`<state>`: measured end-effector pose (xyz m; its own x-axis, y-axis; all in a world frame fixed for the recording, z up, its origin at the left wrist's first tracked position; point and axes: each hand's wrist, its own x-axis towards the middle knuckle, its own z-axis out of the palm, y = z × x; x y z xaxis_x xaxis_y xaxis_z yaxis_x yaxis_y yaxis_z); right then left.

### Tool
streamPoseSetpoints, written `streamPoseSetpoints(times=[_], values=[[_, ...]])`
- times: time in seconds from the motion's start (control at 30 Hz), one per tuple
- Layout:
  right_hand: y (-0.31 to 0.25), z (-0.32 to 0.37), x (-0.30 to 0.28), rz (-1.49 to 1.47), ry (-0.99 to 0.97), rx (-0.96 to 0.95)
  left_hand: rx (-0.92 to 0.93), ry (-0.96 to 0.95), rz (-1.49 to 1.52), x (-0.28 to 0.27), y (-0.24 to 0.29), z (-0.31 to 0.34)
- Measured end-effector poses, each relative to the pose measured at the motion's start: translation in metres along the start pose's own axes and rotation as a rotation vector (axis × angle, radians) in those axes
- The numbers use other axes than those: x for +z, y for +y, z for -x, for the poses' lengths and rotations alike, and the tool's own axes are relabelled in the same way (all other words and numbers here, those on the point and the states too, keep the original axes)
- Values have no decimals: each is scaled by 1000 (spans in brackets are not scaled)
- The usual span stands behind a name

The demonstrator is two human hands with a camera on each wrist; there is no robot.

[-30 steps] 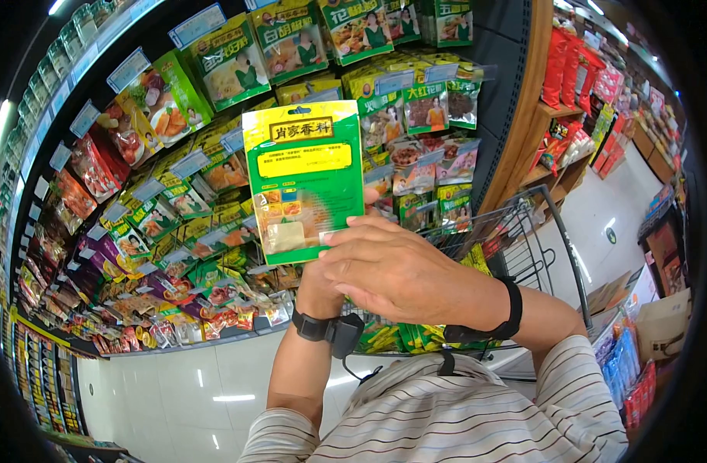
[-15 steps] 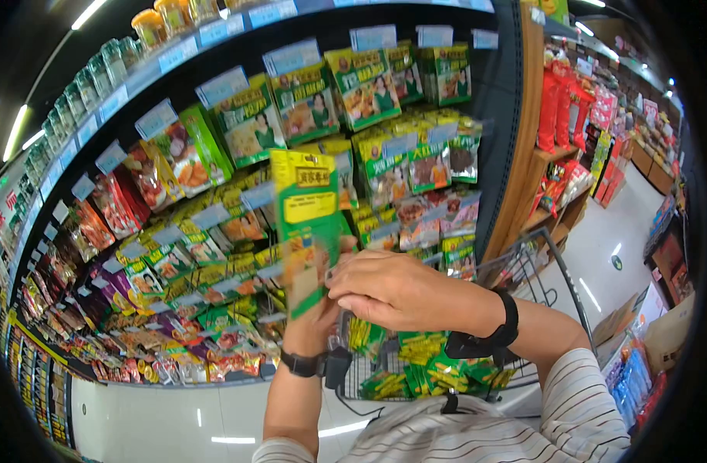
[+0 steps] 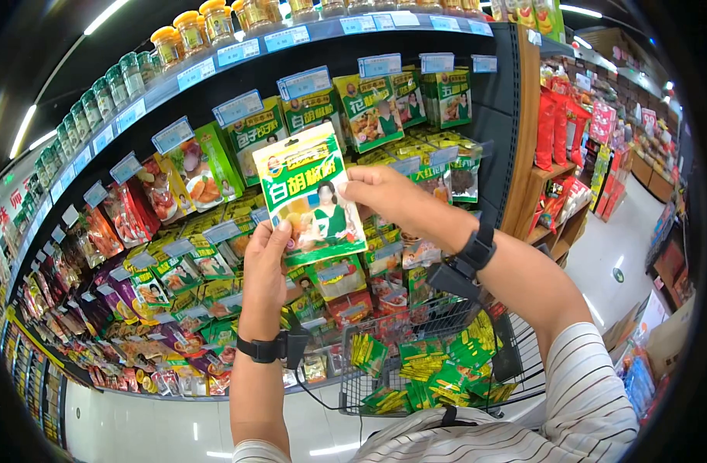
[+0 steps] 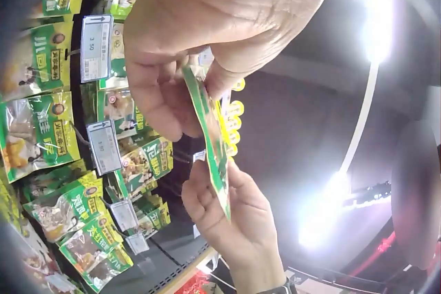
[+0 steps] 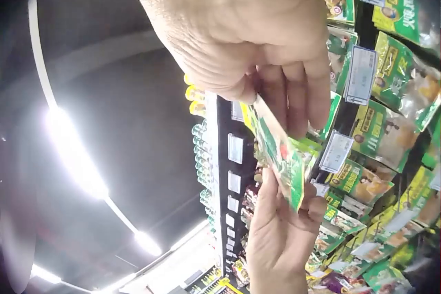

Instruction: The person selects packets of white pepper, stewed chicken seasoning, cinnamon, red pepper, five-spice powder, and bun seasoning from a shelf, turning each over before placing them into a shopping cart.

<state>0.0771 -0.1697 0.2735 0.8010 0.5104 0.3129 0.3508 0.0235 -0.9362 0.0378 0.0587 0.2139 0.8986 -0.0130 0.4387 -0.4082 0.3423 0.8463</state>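
Upright before the shelf, a packet of white pepper powder (image 3: pixel 307 202) faces me, its front green, white and yellow with a picture of a person in a green apron. My left hand (image 3: pixel 264 268) pinches its lower left corner, thumb on the front. On the opposite side, my right hand (image 3: pixel 386 194) pinches the right edge, thumb on the front and fingers behind. Both wrist views show the packet (image 4: pixel 209 135) almost edge-on between the two hands.
Rows of hanging spice packets (image 3: pixel 369 112) with price tags fill the shelf ahead. Jars (image 3: pixel 190 29) line the ledge above. Below my right arm stands a wire shopping cart (image 3: pixel 347 390) with several green and yellow packets (image 3: pixel 446 366) inside. A wooden shelf end (image 3: pixel 523 123) rises at the right.
The packet has turned from its back to its front. My right hand has moved from beside the left wrist up to the packet's right edge. The head view has tilted upward.
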Motion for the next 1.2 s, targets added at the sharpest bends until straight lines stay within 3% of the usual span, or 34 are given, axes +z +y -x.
streamPoseSetpoints(times=[0.13,0.27,0.47,0.57,0.83,1.2], values=[[-4,-29,-18,133,39,10,-41,-89,10,3,15,-12],[-23,-63,-39,-41,195,-140,-13,-96,-50,-10,18,-34],[-44,-116,-64,-153,262,-255,-63,-67,-272,-34,12,-63],[-50,-127,-67,-192,242,-295,-20,-100,-220,-27,14,-64],[-79,-115,-73,-344,182,-304,23,-99,-239,-17,17,-74],[-89,-110,-75,-191,191,-331,80,-152,-285,10,7,-117]])
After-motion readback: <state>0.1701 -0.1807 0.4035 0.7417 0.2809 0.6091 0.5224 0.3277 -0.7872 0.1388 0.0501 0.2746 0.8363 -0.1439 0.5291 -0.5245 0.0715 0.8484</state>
